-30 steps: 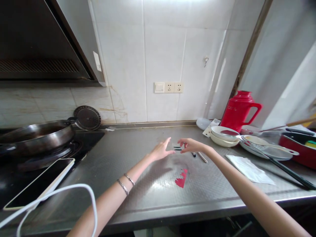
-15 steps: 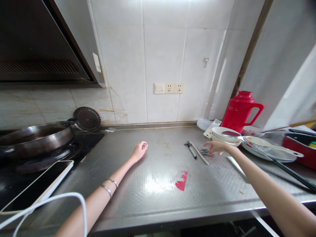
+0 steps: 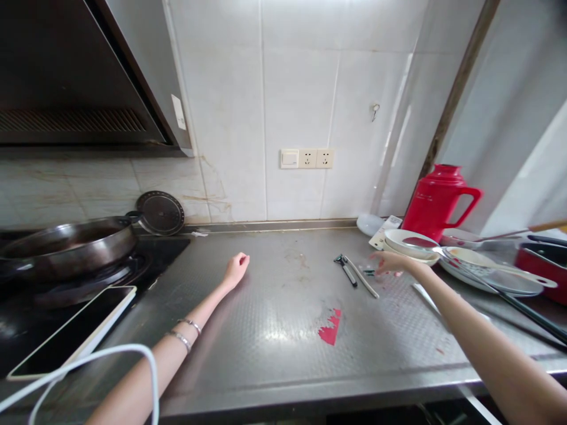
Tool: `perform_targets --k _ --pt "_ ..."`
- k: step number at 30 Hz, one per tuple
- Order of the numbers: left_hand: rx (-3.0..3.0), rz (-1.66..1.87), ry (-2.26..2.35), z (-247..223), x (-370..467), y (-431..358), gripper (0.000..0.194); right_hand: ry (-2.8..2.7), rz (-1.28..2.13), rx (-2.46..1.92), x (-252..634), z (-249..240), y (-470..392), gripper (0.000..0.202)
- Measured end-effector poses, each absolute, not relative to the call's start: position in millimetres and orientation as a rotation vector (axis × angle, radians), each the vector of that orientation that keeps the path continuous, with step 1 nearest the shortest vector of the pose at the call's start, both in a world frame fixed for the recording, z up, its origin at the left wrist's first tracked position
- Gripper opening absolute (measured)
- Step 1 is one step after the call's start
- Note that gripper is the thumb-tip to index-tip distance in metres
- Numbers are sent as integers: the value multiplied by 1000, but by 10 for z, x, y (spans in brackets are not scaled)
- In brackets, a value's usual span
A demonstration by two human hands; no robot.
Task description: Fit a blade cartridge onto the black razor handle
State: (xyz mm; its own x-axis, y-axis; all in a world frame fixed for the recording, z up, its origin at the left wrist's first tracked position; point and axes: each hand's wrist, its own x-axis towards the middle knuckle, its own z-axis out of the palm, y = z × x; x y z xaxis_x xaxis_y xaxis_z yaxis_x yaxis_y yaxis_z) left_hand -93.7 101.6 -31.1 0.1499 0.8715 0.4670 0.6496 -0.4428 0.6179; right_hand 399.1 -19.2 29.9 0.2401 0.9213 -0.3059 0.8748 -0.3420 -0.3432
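Note:
My left hand [image 3: 237, 270] rests on the steel counter left of the middle, fingers curled into a loose fist with nothing showing in it. On the right, my right hand [image 3: 391, 262] hovers low over the counter, its fingers stretched and somewhat apart. Just by its fingertips lie small dark pieces [image 3: 368, 273], too small to name surely. To their left is a razor [image 3: 347, 273] with a dark handle, and beside it a thin whitish stick [image 3: 363, 278]. A torn red scrap [image 3: 330, 329] lies nearer the front edge.
Bowls [image 3: 411, 243] and plates stand at the right, with a red thermos flask [image 3: 436, 203] behind and a red pot [image 3: 543, 268] beyond. Left are a pan [image 3: 71, 248] on the stove, a tablet-like device [image 3: 73, 333] and a white cable [image 3: 110, 349].
My left hand has drawn back to the left and its fingers have curled tighter. My right hand has shifted slightly off the small dark pieces. The view has moved a little.

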Motion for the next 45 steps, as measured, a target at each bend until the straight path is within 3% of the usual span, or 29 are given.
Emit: perform_targets --k 4,9,18,24,45 --pt "2179 1123 1553 -340 -987 979 35 -1911 292 -2238 3607 412 -23 24" --pt "2215 975 1609 -364 -943 862 34 -2060 102 -2012 2756 304 190 39" --pt "2461 520 1761 -251 -871 630 29 -2094 39 -2099 1479 -100 151 37" --pt "2516 368 1830 -219 -830 586 30 -2065 -142 -2136 1379 -225 91 40" --pt "2507 453 1733 -280 -894 575 31 -2040 -104 -2134 1421 -283 99 39"
